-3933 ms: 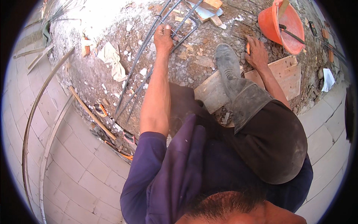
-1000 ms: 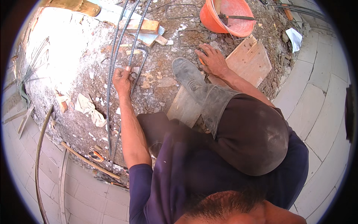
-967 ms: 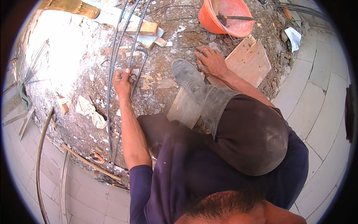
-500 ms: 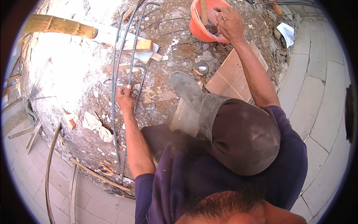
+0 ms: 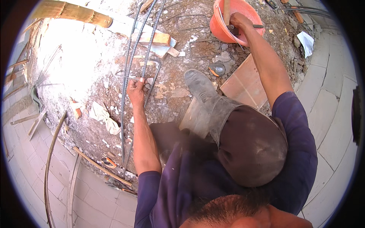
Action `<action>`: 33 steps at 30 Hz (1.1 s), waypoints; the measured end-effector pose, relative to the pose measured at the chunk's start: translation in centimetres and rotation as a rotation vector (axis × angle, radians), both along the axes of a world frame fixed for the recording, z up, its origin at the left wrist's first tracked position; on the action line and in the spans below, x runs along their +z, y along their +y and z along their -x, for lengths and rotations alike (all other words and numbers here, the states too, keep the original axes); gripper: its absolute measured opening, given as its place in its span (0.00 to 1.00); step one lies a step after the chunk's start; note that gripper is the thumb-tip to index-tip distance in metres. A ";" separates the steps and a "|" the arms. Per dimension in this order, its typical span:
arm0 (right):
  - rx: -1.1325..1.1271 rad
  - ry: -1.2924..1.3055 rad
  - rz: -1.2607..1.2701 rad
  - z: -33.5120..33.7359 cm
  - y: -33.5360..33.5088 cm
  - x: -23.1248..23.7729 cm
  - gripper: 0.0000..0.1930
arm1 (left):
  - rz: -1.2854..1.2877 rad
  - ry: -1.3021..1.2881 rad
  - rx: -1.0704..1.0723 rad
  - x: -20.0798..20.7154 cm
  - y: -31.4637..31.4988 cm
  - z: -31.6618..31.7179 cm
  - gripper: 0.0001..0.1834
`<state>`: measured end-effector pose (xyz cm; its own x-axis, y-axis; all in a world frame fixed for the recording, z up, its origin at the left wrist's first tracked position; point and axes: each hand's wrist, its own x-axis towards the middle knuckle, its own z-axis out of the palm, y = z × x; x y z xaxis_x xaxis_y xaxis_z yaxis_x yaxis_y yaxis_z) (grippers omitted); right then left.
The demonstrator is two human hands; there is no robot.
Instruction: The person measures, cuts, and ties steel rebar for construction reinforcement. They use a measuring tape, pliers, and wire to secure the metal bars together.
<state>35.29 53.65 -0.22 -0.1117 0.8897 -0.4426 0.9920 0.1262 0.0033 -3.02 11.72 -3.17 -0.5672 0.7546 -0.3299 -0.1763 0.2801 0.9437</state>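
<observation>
— What's the left hand (image 5: 135, 88) doing down there?

— It's closed on the steel. The fingers are curled over the long ribbed rebars (image 5: 129, 76) where a bent wire stirrup (image 5: 152, 81) loops round them, and the grip looks tight. The bars lie flat on the rubble and run away from the person, up towards the top of the view and back down past the forearm to the edge of the paving.

— And the right hand (image 5: 238, 19)?

— Stretched well away, up at the orange bucket (image 5: 228, 32). It sits over the rim, fingers wrapped around a dark tool handle (image 5: 255, 26) that pokes out of the bucket. A wooden handle (image 5: 226, 10) stands in the bucket too, just beside the hand.

— What's between the two arms?

— A grey rubber boot (image 5: 203, 93) planted on the dirt, knee bent above it. Just past the toe there's a small round tape measure (image 5: 217, 68), and beside the boot a flat wooden board (image 5: 245, 83) lies under the right forearm.

— Anything else on the ground?

— More rectangular stirrups (image 5: 205, 47) lying loose near the bucket, a brick (image 5: 155, 38) just beside the rebars, and a thick timber pole (image 5: 72, 12) across the top left. Crumpled paper (image 5: 104, 116) sits left of the bars. Pale paving slabs (image 5: 334, 110) border the dirt on the right, and a curved rod (image 5: 51, 152) lies on the paving at the left.
</observation>
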 end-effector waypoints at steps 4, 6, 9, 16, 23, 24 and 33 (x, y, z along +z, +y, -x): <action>0.030 0.368 -0.149 -4.9 1.5 -1.6 0.20 | 0.007 -0.043 0.009 0.6 1.6 -1.1 0.07; -0.158 0.569 -0.067 -1.8 -0.6 -1.3 0.20 | 0.033 -0.029 0.049 0.8 -0.4 0.2 0.07; -0.412 1.015 -0.262 -1.6 -1.1 0.3 0.17 | 0.023 -0.029 0.021 1.0 0.0 -0.1 0.08; -0.371 1.565 -0.722 1.4 -4.1 8.7 0.09 | 0.018 -0.045 0.077 1.2 0.3 -0.8 0.08; 0.226 1.380 -0.473 7.5 -12.7 13.5 0.16 | 0.021 -0.064 0.062 1.9 0.6 -1.0 0.09; 0.387 1.271 -0.515 8.4 -13.2 13.1 0.15 | 0.016 -0.056 0.051 1.7 0.9 -1.1 0.10; 0.791 0.821 -0.022 14.7 -17.9 7.8 0.18 | -0.039 -0.127 0.065 0.9 0.6 -0.2 0.12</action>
<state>20.57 35.70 7.58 -0.8935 0.4474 0.0378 0.3376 0.7250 -0.6004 -2.83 12.32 -2.22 -0.5709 0.7313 -0.3733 -0.3111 0.2281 0.9226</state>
